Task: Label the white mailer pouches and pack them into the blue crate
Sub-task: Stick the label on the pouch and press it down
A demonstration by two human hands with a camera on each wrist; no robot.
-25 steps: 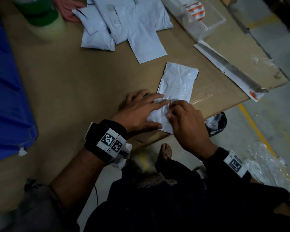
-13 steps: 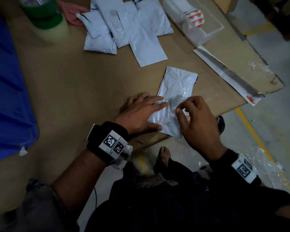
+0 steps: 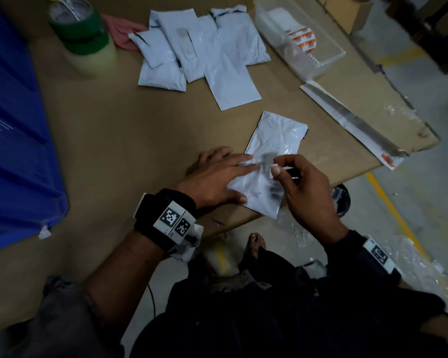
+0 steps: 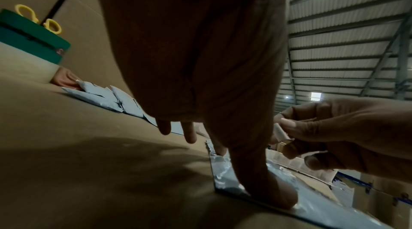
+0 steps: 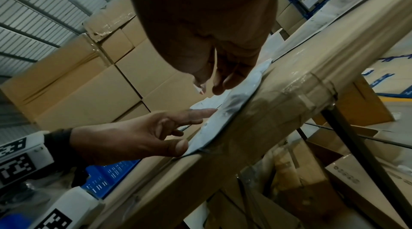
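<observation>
Cardboard-topped table with mailer pouches, crate

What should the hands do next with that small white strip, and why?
Probably lower the right hand and stick the white strip onto the pouch. The strip is pinched just above the pouch, not yet touching it, while the left hand lies flat on the pouch, pinning it to the table.
</observation>
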